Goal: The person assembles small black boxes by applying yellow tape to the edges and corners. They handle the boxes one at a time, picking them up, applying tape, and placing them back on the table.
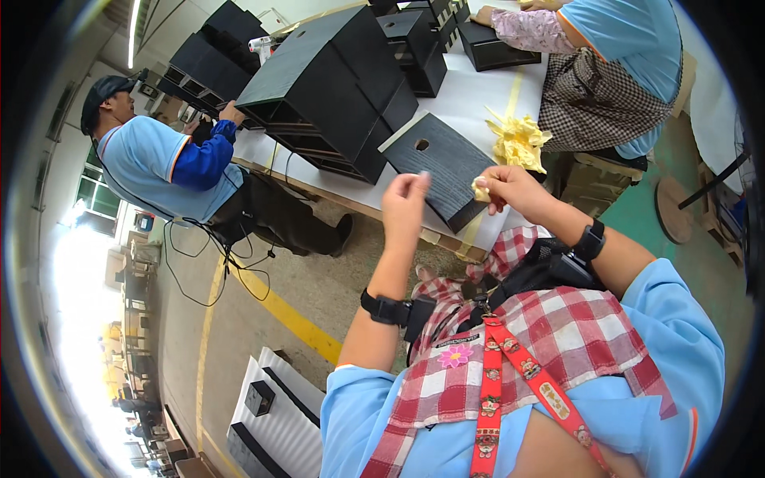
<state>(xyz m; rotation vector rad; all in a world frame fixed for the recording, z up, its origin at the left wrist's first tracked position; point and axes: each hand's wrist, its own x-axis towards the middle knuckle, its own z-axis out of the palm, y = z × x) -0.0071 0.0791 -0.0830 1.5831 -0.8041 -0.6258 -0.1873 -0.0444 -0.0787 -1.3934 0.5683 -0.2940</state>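
Note:
A black wood-grained box (450,159) with a round hole in its top panel lies on the table in front of me. My right hand (514,191) is closed in a pinch on a small crumpled piece of yellow tape (480,190), above the box's right edge. Over the box's near left edge, my left hand (405,205) is raised with its fingers pressed together. The fingertips are slightly blurred, and I cannot make out whether they hold anything. Beyond my right hand sits a crumpled heap of yellow tape (519,142).
Several stacked black boxes (319,88) stand at the left of the white-covered table (466,95). A co-worker in a cap (167,159) works on the left; another person's patterned sleeve (526,30) reaches in at far right. White panels (275,422) are at lower left.

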